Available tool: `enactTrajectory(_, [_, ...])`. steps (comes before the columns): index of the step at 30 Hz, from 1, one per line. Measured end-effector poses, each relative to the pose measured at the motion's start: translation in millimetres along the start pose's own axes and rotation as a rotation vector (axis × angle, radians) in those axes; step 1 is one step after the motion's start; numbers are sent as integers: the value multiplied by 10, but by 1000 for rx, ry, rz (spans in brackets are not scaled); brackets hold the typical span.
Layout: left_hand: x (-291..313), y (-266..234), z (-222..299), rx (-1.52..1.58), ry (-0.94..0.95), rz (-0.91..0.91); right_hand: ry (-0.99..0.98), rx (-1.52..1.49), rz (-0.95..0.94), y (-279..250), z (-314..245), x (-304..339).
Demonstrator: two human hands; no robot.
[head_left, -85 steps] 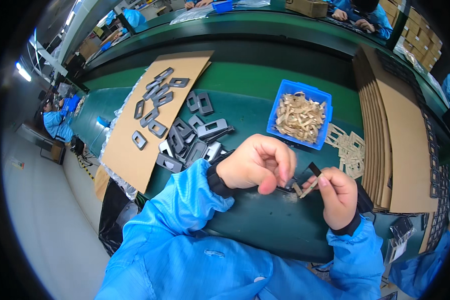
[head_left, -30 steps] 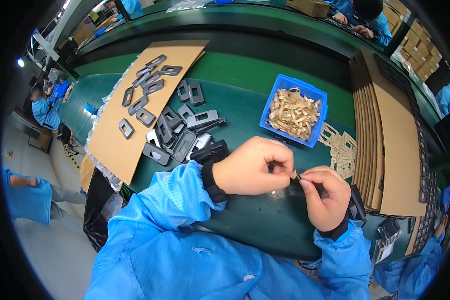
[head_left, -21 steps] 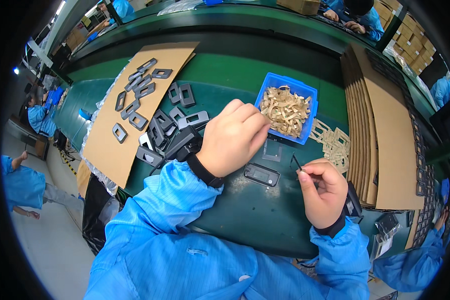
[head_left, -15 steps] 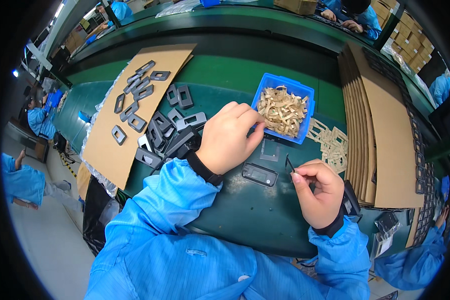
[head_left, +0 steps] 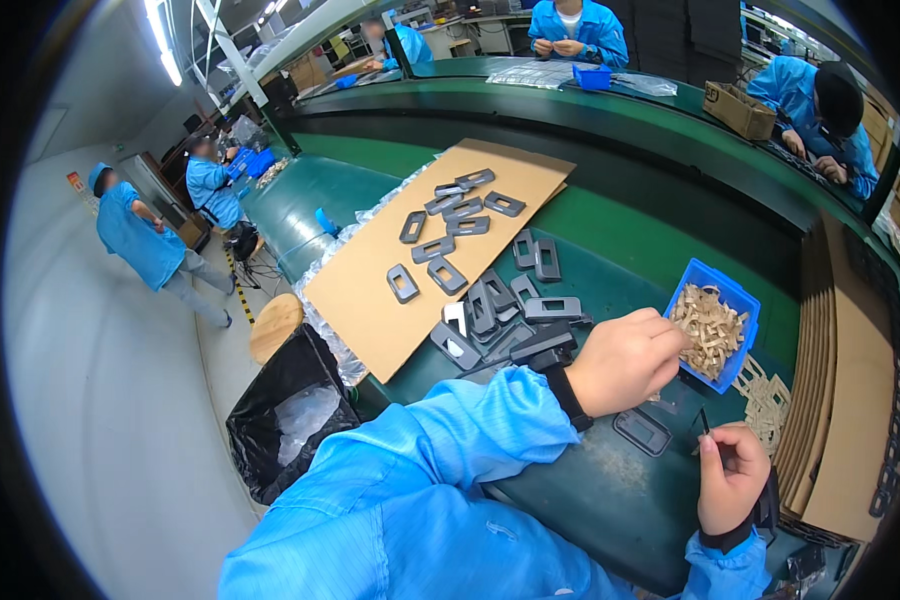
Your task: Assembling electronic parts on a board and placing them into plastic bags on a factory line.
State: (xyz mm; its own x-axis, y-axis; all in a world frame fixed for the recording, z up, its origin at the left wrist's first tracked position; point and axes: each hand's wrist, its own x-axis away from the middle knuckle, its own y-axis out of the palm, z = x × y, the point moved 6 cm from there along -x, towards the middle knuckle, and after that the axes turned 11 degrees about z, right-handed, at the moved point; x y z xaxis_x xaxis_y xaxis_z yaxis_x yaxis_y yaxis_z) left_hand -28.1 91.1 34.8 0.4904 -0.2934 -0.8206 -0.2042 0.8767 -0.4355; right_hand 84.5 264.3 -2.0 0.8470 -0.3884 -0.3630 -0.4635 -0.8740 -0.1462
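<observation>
At the left rim of a blue bin (head_left: 753, 320) full of curled tan paper-like strips (head_left: 708, 335), my left hand (head_left: 625, 362) has its fingers pinched together. Its fingertips are partly hidden, so what they hold, if anything, does not show. My right hand (head_left: 732, 478) is closed, thumb against forefinger, on a thin dark strip-like piece (head_left: 705, 421) that points upward. Between the two hands a dark rectangular frame with rounded corners (head_left: 642, 432) lies flat on the green table.
Several grey frames (head_left: 462, 208) lie on a cardboard sheet (head_left: 360, 310) to the left, with more frames (head_left: 485, 305) piled beside it. Flat tan cut-outs (head_left: 767, 405) and upright cardboard sheets (head_left: 820, 370) are at right. A black-lined waste bin (head_left: 270, 420) stands lower left. Co-workers sit beyond.
My view has swung left, so the table and both hands appear farther right and lower. My left hand stays pinched by the blue bin; the right still grips the thin dark piece.
</observation>
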Motion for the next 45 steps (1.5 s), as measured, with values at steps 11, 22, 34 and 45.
enactTrajectory(11, [77,27,-154,-111,-161,-489,-40,-12,-32,147,-53,-129])
enactTrajectory(22, [388,300,-81,-106,10,-519,54,-50,-64,-44,206,18])
enactTrajectory(34, [-75,-10,-295,-99,-39,23,-35,-58,-73,148,19,-94])
enactTrajectory(45, [170,185,-4,1658,-691,-306,-59,1,-38,66,-26,-86])
